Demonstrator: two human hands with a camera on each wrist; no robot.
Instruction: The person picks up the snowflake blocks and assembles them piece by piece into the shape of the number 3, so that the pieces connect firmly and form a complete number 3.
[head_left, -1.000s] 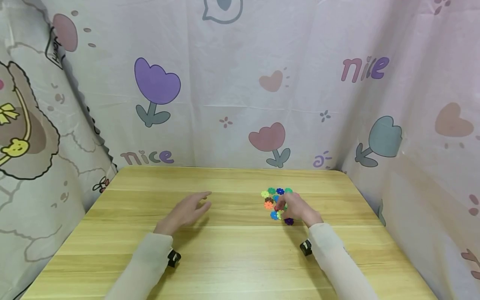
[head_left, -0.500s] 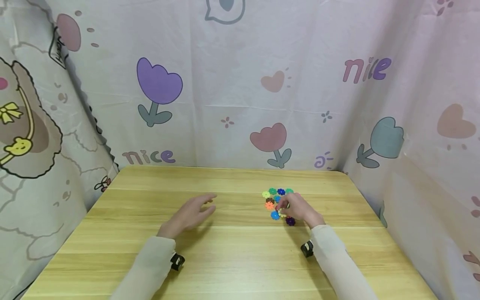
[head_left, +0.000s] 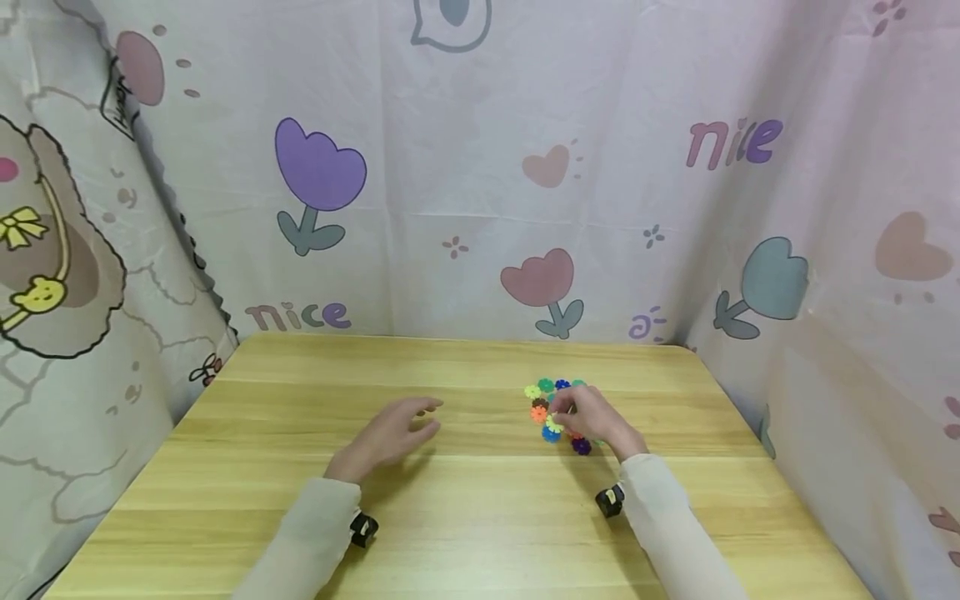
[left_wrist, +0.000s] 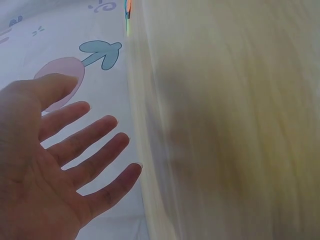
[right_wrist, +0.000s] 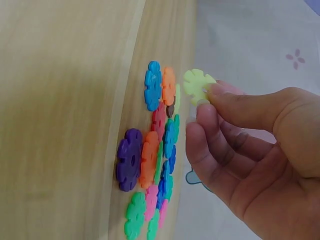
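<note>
On the right half of the surface (head_left: 465, 525), the person's right hand (head_left: 590, 414) pinches a yellow piece (right_wrist: 197, 86), a flat flower shape with notches round its rim, between thumb and fingertips. It is held up off the wood, apart from the flower-shaped pieces that lie close together beneath the hand. Among those I can make out a blue piece (right_wrist: 153, 86) just beside an orange one (right_wrist: 169, 85), a purple piece (right_wrist: 129, 160) at the side of the group nearest the person, a red one (right_wrist: 158, 121) and a green one (right_wrist: 135, 215); several others are partly hidden behind their neighbours. The left hand (head_left: 393, 433) grasps nothing: it hangs over the surface well to the left of the pieces, fingers loose and spread, thumb apart. Both arms wear pale sleeves (head_left: 678, 521), with a small black device (head_left: 364, 529) at each wrist. Behind the far edge hangs a pale curtain (head_left: 442, 133) printed with tulips, hearts and the word "nice".
</note>
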